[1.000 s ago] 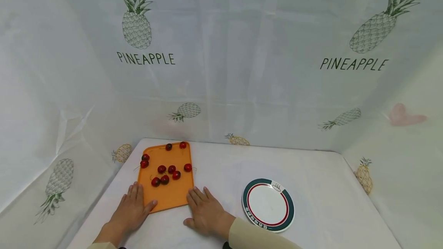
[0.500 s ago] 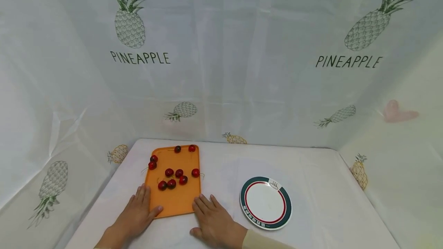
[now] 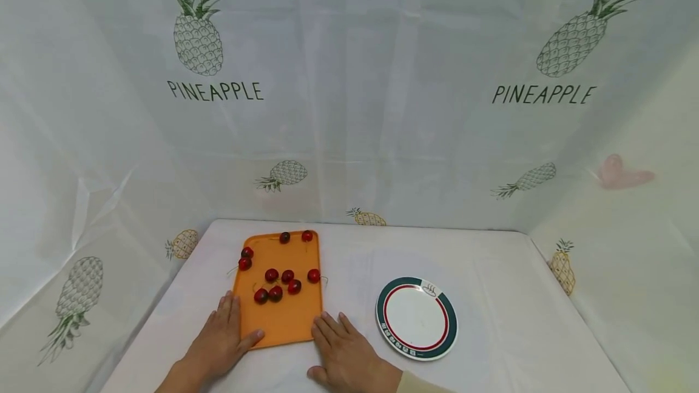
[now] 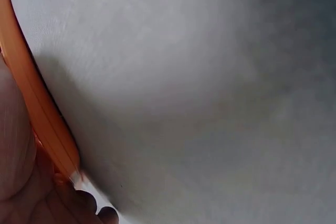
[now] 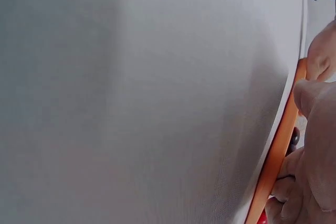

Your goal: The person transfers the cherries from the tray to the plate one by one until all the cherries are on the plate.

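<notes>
Pineapple-print sheeting [image 3: 349,114] stands behind the table [image 3: 502,302], which is covered in white. An orange tray [image 3: 281,323] lies in the table's left half, its far edge near the table's far edge, and appears flat. To its right, well apart, a plate [image 3: 417,320] with a green and red border sits between the tray and the table's right edge; nothing is seen on it.

The left hand [image 3: 218,338] is unclenched, its straight fingers along the tray's left edge and its thumb at the near-left corner. The right hand [image 3: 349,353] is likewise extended, fingertips at the near-right corner, thumb spread aside.

Ten cherries [image 3: 275,293] are on the tray: five grouped mid-tray, two along the far edge, two at the left edge and one at the right. Some stems overhang the sides.

Step in hand, as judged: steadying or squaring the tray. Any further shift would call for even pressure from both sides, keeping it level lest the edge cherries roll off.
</notes>
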A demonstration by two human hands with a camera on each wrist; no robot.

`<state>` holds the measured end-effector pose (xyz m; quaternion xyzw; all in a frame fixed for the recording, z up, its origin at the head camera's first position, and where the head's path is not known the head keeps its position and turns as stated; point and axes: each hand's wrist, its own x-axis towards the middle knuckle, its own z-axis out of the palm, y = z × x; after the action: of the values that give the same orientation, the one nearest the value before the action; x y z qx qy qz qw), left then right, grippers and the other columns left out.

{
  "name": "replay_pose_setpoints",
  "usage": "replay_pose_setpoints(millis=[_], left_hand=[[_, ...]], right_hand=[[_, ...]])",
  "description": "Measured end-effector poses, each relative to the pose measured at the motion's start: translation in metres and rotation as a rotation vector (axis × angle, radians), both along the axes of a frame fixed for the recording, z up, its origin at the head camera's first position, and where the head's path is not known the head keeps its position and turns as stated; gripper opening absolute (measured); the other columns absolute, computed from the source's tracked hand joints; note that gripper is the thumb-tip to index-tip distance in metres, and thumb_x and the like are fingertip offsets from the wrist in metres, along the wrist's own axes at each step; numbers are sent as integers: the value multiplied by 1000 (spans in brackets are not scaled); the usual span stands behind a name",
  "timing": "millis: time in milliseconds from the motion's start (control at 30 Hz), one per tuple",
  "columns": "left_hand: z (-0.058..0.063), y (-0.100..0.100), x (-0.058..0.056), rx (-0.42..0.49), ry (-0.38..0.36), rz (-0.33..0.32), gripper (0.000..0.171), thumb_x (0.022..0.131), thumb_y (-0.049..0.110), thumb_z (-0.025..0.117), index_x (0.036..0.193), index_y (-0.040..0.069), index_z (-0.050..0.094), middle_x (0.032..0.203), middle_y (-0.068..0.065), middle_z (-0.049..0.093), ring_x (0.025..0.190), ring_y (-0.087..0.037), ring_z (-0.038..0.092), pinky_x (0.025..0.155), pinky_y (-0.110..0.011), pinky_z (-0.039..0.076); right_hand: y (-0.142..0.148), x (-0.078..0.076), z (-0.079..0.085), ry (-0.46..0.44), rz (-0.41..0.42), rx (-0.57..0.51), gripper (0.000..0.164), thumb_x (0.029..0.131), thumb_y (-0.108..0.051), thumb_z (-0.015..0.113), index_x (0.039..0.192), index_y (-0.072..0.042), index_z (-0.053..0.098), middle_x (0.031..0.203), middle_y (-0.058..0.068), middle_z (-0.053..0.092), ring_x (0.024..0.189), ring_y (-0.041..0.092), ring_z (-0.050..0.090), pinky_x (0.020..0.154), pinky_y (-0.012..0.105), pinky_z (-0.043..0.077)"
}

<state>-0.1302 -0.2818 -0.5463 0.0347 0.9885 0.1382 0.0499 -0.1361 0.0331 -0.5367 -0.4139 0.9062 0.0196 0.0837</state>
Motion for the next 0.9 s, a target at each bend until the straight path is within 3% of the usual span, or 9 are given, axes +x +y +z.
replay_pose_setpoints(millis=[367,667,900], left_hand=[[0,7,3,28,-1,-75,112,96,73,57,155,-19,29,165,-40,21,154,-56,24,121,-69,26],[4,21,10,27,-12,-104,114,93,76,58,157,-14,31,167,-36,23,156,-52,26,122,-67,26],[6,31,14,34,-15,-153,113,93,77,56,159,-11,31,169,-33,23,157,-49,26,122,-67,27]], right_hand=[[21,10,-2,4,100,-66,78,109,-67,18,164,-15,38,172,0,34,161,20,28,127,48,29],[44,17,-6,70,199,-109,75,110,-62,15,161,-14,43,167,1,42,158,19,35,123,46,37],[62,22,-8,24,217,-117,82,105,-72,16,164,-19,38,169,-5,38,159,16,33,122,44,38]])
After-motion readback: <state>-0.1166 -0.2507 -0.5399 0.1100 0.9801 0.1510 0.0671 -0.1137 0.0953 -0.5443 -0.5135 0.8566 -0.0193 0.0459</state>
